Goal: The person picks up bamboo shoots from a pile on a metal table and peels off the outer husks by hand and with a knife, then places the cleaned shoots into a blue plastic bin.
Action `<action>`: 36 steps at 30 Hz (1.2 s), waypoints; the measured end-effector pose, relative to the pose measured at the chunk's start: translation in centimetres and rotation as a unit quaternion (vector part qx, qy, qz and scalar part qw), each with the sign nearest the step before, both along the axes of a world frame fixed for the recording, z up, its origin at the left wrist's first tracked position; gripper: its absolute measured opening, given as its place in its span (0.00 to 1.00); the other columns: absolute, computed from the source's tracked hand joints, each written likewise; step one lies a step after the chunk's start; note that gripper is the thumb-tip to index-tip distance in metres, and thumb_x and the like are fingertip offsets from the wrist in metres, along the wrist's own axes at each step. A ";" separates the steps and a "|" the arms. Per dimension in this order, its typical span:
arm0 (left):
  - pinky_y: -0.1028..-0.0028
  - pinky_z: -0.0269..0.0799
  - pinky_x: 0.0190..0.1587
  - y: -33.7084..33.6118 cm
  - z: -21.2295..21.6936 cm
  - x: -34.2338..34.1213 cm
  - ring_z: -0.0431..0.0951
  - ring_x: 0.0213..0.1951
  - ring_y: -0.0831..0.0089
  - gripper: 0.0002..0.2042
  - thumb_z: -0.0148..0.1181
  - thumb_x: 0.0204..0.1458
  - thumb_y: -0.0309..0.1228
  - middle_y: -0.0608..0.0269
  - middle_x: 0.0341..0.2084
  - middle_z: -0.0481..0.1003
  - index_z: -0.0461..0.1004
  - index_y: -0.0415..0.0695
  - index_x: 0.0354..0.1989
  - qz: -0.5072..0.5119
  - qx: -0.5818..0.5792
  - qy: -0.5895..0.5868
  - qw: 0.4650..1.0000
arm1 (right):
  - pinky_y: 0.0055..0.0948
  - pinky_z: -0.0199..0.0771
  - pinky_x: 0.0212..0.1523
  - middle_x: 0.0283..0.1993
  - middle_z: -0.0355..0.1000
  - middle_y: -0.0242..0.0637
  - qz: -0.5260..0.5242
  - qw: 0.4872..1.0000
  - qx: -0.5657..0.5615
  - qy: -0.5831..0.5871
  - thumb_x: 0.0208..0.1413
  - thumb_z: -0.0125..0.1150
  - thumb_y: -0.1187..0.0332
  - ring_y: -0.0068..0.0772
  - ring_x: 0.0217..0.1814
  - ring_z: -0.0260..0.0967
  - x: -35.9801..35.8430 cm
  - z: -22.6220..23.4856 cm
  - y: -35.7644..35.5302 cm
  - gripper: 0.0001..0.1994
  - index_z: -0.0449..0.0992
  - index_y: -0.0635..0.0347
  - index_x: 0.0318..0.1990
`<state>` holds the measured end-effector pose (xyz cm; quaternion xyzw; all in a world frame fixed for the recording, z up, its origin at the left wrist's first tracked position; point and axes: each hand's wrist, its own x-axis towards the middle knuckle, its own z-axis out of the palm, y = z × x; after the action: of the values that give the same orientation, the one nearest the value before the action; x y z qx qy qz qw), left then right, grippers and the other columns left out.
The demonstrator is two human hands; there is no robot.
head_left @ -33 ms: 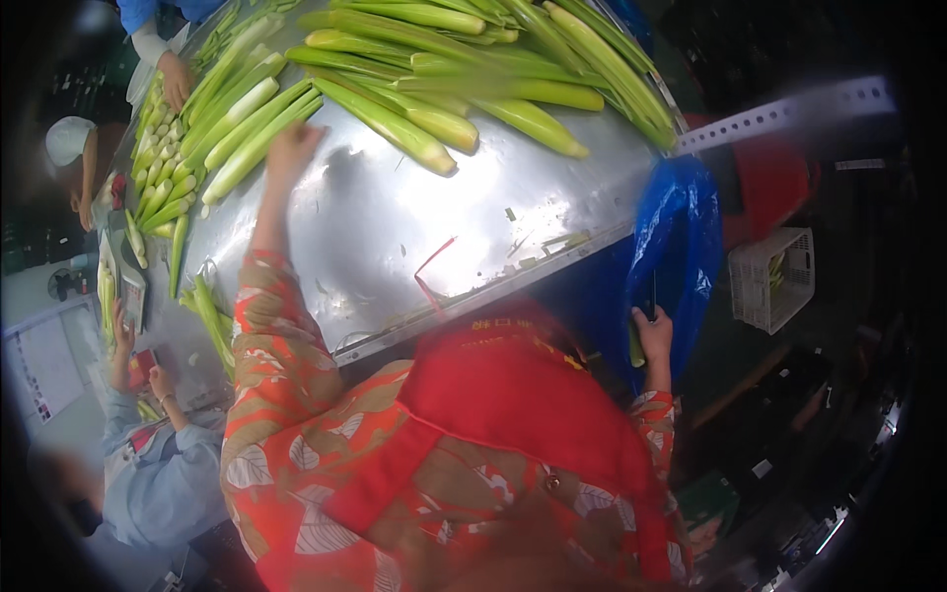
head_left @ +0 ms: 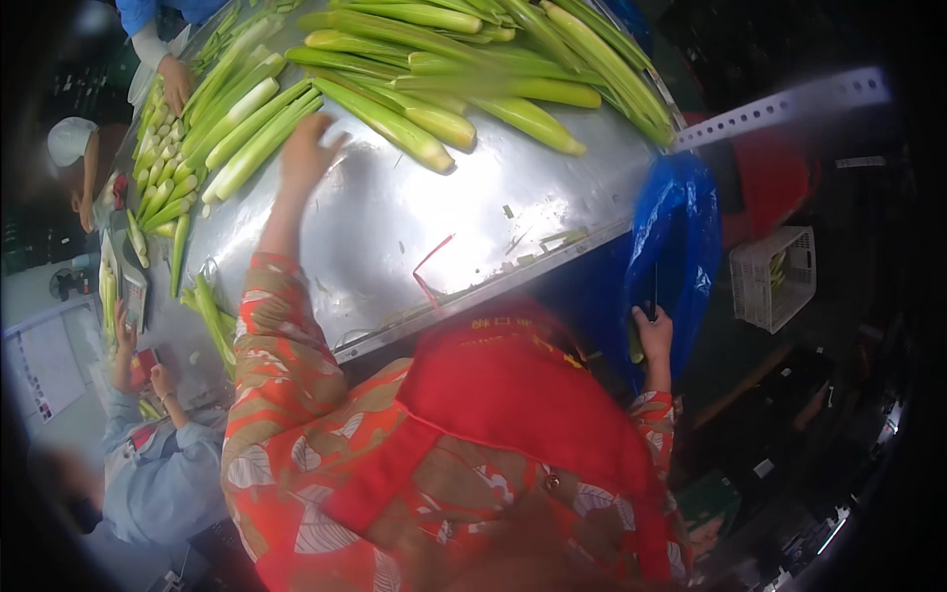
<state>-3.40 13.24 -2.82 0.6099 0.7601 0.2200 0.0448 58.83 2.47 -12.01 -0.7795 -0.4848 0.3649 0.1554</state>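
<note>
Left hand point(head_left: 306, 153) fingers spread wide, reaching over bare steel bench point(head_left: 414, 227) toward long pale-green stalks point(head_left: 395, 123) piled far side; right hand point(head_left: 653, 331) past bench's right edge, fingers pinching a thin dark tool at blue bag point(head_left: 681, 237).

Worktop point(head_left: 395, 237) silver-grey; stalks point(head_left: 395, 123) pale green to yellow-green; bag point(head_left: 681, 237) blue; sleeve point(head_left: 271, 345) orange, leaf-patterned; apron point(head_left: 513, 395) red.

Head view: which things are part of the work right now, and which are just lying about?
In use:
left hand, reaching toward the green stalks
right hand, holding a dark blade at the blue bag
steel table

Lying about:
white crate
perforated metal strip
red band
</note>
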 end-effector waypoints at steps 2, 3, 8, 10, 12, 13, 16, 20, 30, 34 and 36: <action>0.58 0.61 0.58 0.7 1.9 5.8 0.67 0.55 0.56 0.30 0.64 0.40 0.26 0.57 0.52 0.69 0.66 0.49 0.56 -0.194 0.060 0.085 0.975 | 0.31 0.71 0.32 0.30 0.75 0.41 -0.024 0.999 0.039 0.018 0.50 0.63 0.62 0.32 0.28 0.72 2.2 -3.2 -1.6 0.22 0.74 0.67 0.50; 0.55 0.57 0.60 0.5 1.5 8.1 0.65 0.57 0.56 0.29 0.61 0.42 0.24 0.58 0.54 0.68 0.66 0.51 0.58 -0.211 0.051 0.135 0.967 | 0.29 0.70 0.30 0.29 0.75 0.40 -0.035 0.999 0.004 0.035 0.51 0.63 0.63 0.30 0.27 0.71 2.0 -2.2 -1.6 0.22 0.74 0.67 0.50; 0.54 0.56 0.61 0.1 0.3 10.3 0.68 0.52 0.59 0.28 0.59 0.43 0.23 0.60 0.45 0.70 0.66 0.52 0.57 -0.212 -0.029 0.197 0.957 | 0.23 0.65 0.22 0.26 0.73 0.34 -0.085 0.991 -0.035 0.101 0.53 0.60 0.66 0.22 0.20 0.66 1.6 1.1 -0.9 0.19 0.74 0.65 0.51; 0.54 0.57 0.60 0.4 1.0 9.9 0.69 0.48 0.60 0.23 0.64 0.39 0.27 0.60 0.39 0.70 0.72 0.50 0.49 -0.228 -0.064 0.222 0.946 | 0.26 0.68 0.24 0.26 0.73 0.36 -0.098 0.988 -0.037 0.112 0.52 0.60 0.66 0.25 0.21 0.68 1.9 1.2 -1.2 0.19 0.73 0.64 0.52; 0.54 0.58 0.60 0.0 2.0 11.2 0.69 0.47 0.59 0.21 0.68 0.35 0.31 0.60 0.39 0.70 0.74 0.48 0.43 -0.254 -0.083 0.236 0.934 | 0.28 0.69 0.26 0.28 0.75 0.38 -0.082 0.993 -0.011 0.080 0.51 0.60 0.67 0.28 0.22 0.70 2.7 0.2 -1.7 0.20 0.73 0.63 0.52; 0.53 0.58 0.59 -0.7 3.1 12.7 0.69 0.47 0.59 0.20 0.70 0.34 0.32 0.61 0.39 0.69 0.74 0.48 0.40 -0.261 -0.073 0.221 0.937 | 0.29 0.70 0.27 0.28 0.75 0.39 -0.074 0.995 0.002 0.064 0.50 0.60 0.67 0.29 0.23 0.71 2.9 -0.3 -1.8 0.20 0.73 0.62 0.52; 0.56 0.63 0.56 -0.6 6.2 17.7 0.72 0.45 0.55 0.22 0.70 0.35 0.35 0.56 0.38 0.72 0.70 0.46 0.40 -0.294 0.025 0.106 0.949 | 0.29 0.71 0.28 0.29 0.76 0.41 -0.059 0.995 0.075 0.010 0.51 0.58 0.67 0.29 0.23 0.72 3.5 -1.4 -2.1 0.20 0.73 0.62 0.52; 0.62 0.72 0.39 -0.4 8.3 24.0 0.78 0.36 0.52 0.23 0.69 0.41 0.38 0.49 0.33 0.76 0.66 0.44 0.43 -0.234 -0.032 -0.097 0.967 | 0.25 0.71 0.28 0.28 0.76 0.39 -0.070 0.993 0.018 0.097 0.52 0.57 0.68 0.24 0.23 0.72 2.1 4.0 -1.1 0.18 0.73 0.63 0.51; 0.68 0.70 0.39 -3.3 7.9 38.2 0.76 0.35 0.62 0.19 0.63 0.47 0.37 0.53 0.30 0.74 0.70 0.41 0.44 -0.369 -0.253 -0.279 0.850 | 0.19 0.66 0.26 0.22 0.70 0.30 0.022 0.940 0.234 0.246 0.55 0.50 0.74 0.16 0.22 0.65 -2.1 11.7 -0.9 0.13 0.77 0.65 0.45; 0.73 0.67 0.42 -4.5 6.7 41.0 0.70 0.36 0.74 0.19 0.63 0.51 0.36 0.63 0.32 0.72 0.69 0.40 0.47 -0.401 -0.249 -0.283 0.835 | 0.22 0.67 0.26 0.22 0.70 0.32 0.037 0.940 0.264 0.214 0.54 0.50 0.74 0.20 0.22 0.68 -1.8 11.0 -1.2 0.12 0.77 0.65 0.43; 0.73 0.67 0.42 -4.8 6.9 41.8 0.70 0.37 0.74 0.19 0.63 0.51 0.36 0.61 0.32 0.72 0.69 0.41 0.48 -0.394 -0.280 -0.277 0.831 | 0.23 0.68 0.26 0.22 0.70 0.33 0.032 0.945 0.256 0.203 0.53 0.50 0.73 0.21 0.22 0.69 -1.4 10.9 -1.2 0.12 0.77 0.65 0.42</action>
<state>38.43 8.40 4.04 0.7322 0.4404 0.1213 0.5052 57.39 1.30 -1.13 -0.6071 -0.5446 0.3839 0.4330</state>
